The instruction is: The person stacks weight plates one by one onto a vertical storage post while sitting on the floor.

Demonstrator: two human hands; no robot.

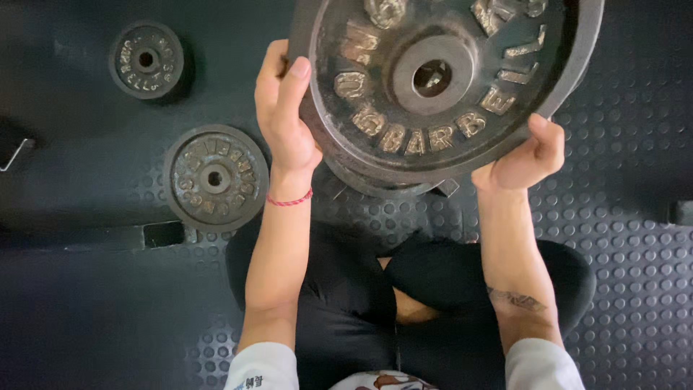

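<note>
Studded rubber floor [635, 238] beneath. Large cast-iron weight plate [440, 79] held up at far centre, left hand [285, 108] and right hand [523, 155] fingers clamped on its rim. Medium plate [215, 178] lying left; smallest plate [146, 59] farther left.

Single head-worn view, aimed straight down from above, close over the forearms and lap at frame bottom. Near enough that the large weight plate [433, 79] overruns the top edge; studded rubber floor [635, 217] fills the rest.
</note>
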